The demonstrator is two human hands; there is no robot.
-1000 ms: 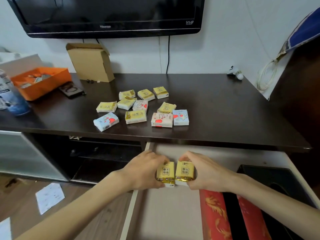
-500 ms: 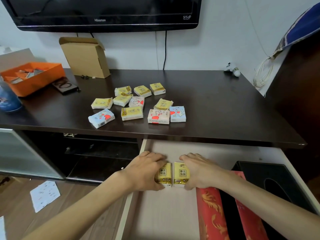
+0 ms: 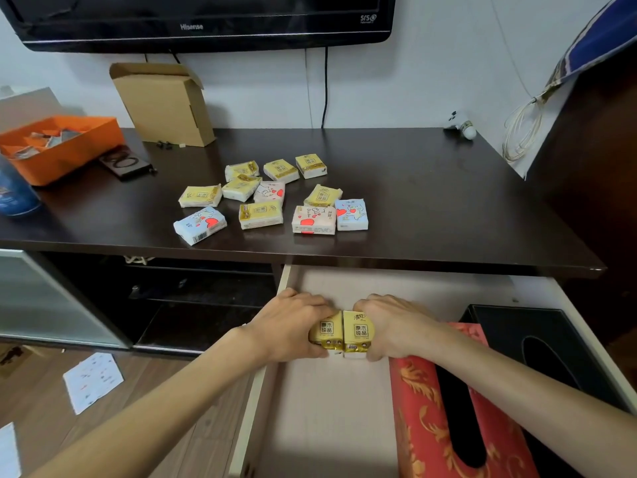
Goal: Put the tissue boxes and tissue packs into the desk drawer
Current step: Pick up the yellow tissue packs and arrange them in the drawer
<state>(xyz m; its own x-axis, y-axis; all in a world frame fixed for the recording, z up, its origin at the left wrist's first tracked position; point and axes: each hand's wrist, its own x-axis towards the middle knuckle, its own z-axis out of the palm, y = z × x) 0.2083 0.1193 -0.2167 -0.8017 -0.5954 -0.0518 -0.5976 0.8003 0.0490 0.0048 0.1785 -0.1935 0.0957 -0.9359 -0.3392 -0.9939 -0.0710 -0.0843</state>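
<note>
The pale desk drawer (image 3: 331, 415) stands pulled out below the dark desktop (image 3: 448, 208). Inside it, near the back left, my left hand (image 3: 293, 326) grips a yellow tissue pack (image 3: 326, 331) and my right hand (image 3: 396, 326) grips a second yellow tissue pack (image 3: 358, 331); the two packs touch side by side, low in the drawer. A red tissue box (image 3: 424, 408) and a black tissue box (image 3: 544, 350) lie at the drawer's right. Several yellow, pink and blue tissue packs (image 3: 262, 215) lie scattered on the desktop.
An orange box (image 3: 58, 150), a blue bottle (image 3: 13, 191), a dark phone-like object (image 3: 125, 163) and an open cardboard box (image 3: 165, 101) stand at the desk's back left. A TV (image 3: 206, 19) hangs above. Papers (image 3: 93, 381) lie on the floor at left.
Both hands have carried the two yellow packs a little further back and lower into the drawer, keeping them pressed together.
</note>
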